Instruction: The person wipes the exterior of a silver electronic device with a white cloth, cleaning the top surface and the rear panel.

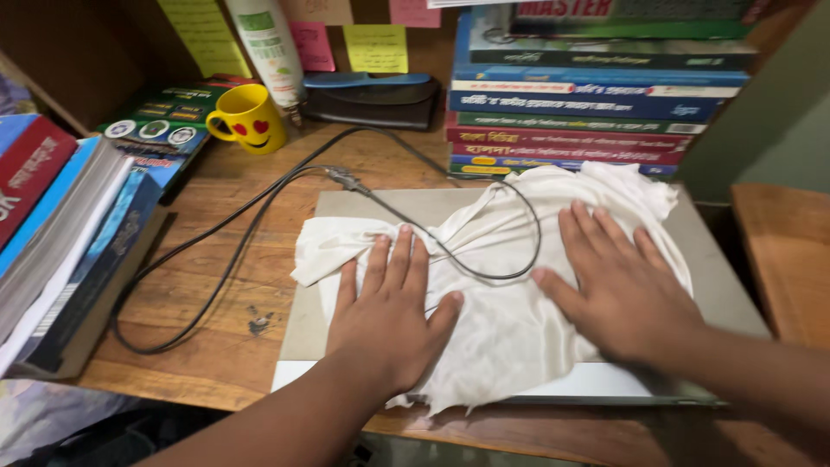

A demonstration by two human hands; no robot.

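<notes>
Head view looks down on a wooden desk (pixel 216 285), where a closed grey laptop (pixel 735 294) lies flat near the front edge. Over its lid a white cloth (pixel 510 329) is spread, wrinkled, and bunched at its left end and at its far right corner. It covers most of the middle of the lid; the left strip and the right corner of the lid are bare.

Behind the laptop stands a stack of books (pixel 588 95), and another pile of books (pixel 60 225) leans at the left edge of the desk. A black cable (pixel 216 251) runs in a long loop over the desk, and its thinner end curls over the cloth, between the two hands. Farther back are a dark pouch (pixel 372 99) and a yellow mug (pixel 251 117) with a smiling face.

Both hands lie flat on the cloth, palms down. The left hand (pixel 389 320) has its grip wide, fingers straight and close together, and it holds nothing; it only presses. The right hand (pixel 618 290) is the same, fingers spread a little more, thumb pointing toward the left hand.

To wipe well, I think the pressure should stay even and light, because the lid is thin. The palms should carry the cloth with them, not slide over it. The cable loop lies on the cloth and can be dragged by a stroke, so it is better to lift it aside first. The bunched part at the left could be smoothed so that more cloth touches the lid.
</notes>
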